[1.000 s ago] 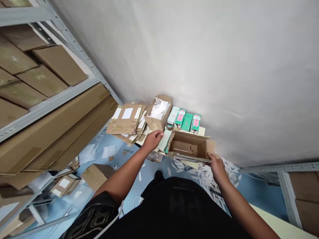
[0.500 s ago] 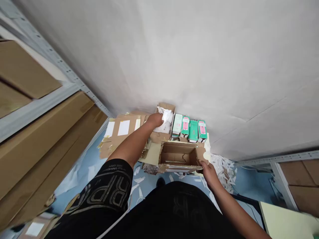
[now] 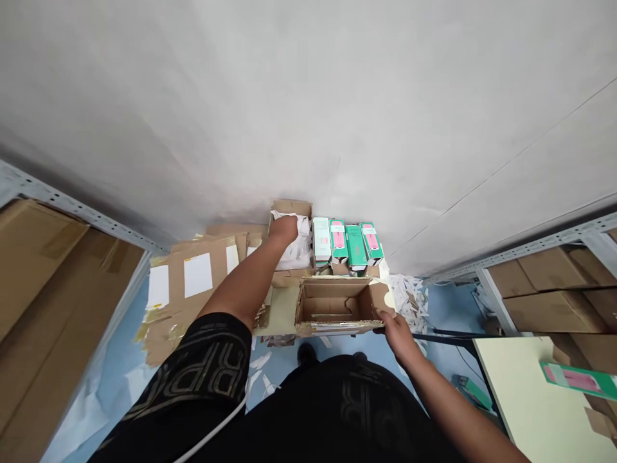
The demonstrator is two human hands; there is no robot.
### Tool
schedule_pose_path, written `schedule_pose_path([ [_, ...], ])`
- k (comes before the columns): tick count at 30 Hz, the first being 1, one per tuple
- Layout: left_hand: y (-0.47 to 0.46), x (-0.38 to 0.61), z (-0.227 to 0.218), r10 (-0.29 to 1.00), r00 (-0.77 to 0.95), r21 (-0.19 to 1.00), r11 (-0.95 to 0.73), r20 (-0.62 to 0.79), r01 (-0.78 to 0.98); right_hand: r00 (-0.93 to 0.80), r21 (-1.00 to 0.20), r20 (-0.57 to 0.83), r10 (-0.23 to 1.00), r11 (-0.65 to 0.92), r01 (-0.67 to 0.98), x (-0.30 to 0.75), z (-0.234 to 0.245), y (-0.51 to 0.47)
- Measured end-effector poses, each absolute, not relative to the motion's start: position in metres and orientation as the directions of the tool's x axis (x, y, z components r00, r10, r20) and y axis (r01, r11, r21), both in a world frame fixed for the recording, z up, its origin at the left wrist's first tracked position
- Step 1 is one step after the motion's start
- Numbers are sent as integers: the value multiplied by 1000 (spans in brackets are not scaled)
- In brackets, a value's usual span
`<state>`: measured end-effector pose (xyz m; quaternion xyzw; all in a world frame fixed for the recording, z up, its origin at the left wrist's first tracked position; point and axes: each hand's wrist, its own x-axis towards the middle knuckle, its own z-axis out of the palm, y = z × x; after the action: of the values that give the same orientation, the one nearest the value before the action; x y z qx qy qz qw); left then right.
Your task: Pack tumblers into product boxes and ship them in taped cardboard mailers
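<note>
My left hand [image 3: 285, 230] reaches into a small cardboard box [image 3: 294, 207] by the wall, its fingers closed on some white paper [image 3: 303, 247] that fills the box; the fingertips are partly hidden. My right hand [image 3: 397, 333] grips the right end of an open cardboard box [image 3: 328, 305], which is tilted towards me with nothing visible inside. Just beyond it, several slim green and white product boxes [image 3: 355, 245] stand side by side, to the right of the paper-filled box.
Flattened cardboard [image 3: 180, 273] is stacked on the left. White paper scraps [image 3: 407, 292] are heaped on the right and strewn over the blue floor. Shelves with cartons [image 3: 554, 270] flank both sides. A pale tabletop [image 3: 544, 399] at lower right bears a green box [image 3: 576, 379].
My view has swung to the right, showing more of the right shelf and tabletop. My left hand stays at the white paper, and my right hand keeps its grip on the open box.
</note>
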<state>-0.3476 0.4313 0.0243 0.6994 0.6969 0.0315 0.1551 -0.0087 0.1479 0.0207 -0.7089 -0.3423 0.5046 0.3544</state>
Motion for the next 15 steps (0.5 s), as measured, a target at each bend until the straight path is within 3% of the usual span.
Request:
schedule_pose_path([
  [6,368,-364,72,973,-29,531,-100,230,842,197,-854,-481,854,-507,117,-10,17,163],
  [8,332,-362,94,953,-49,621,-155,297,768,187,-847,-485,854,-512,145,-10,18,169],
  [12,260,-344,123,937,240,694,-350,255,630,182,-836,-481,858,-511,198,-12,22,176],
  [15,229,-325,119,826,547,682,-478,136,553,193,-847,-459,867,-493,199,-14,24,175],
])
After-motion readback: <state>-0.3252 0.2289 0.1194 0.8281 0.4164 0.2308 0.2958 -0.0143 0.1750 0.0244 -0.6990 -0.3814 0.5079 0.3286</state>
